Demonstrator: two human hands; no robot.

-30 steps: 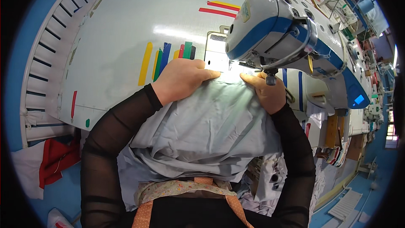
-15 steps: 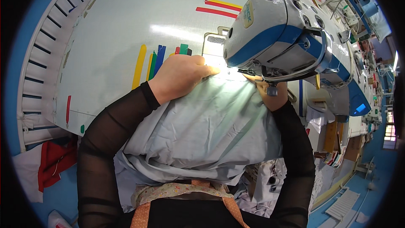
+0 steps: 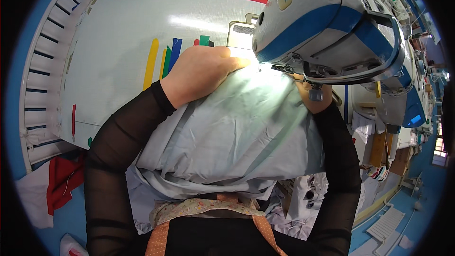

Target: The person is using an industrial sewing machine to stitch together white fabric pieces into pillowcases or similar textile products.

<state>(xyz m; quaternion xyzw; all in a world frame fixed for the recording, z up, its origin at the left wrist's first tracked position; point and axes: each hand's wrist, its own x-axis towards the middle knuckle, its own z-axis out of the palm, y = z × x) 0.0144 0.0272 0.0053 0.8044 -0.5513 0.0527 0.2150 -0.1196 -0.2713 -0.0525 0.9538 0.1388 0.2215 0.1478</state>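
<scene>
A pale grey-blue cloth [image 3: 241,132] runs from my lap up to the lit needle area of a white and blue sewing machine [image 3: 303,26]. At the left of the needle, my left hand [image 3: 199,73] is closed on the cloth's far edge, its thumb and fingertips pointing toward the presser foot. My right hand [image 3: 313,98] lies at the cloth's right side, largely behind the machine head. Its fingers are mostly hidden, so their grip cannot be made out. Bunched folds of the cloth rest against my apron [image 3: 204,212].
Yellow [image 3: 151,64], green and blue tape strips stick to the white table [image 3: 113,42] left of my hand. Red, yellow and blue strips lie at the far side. A white slatted rail [image 3: 40,90] borders the left. Red and white cloth [image 3: 61,185] hangs below it.
The view has shifted slightly, and the machine head looks larger and farther right. Both hands keep nearly the same places at the cloth, beside the needle.
</scene>
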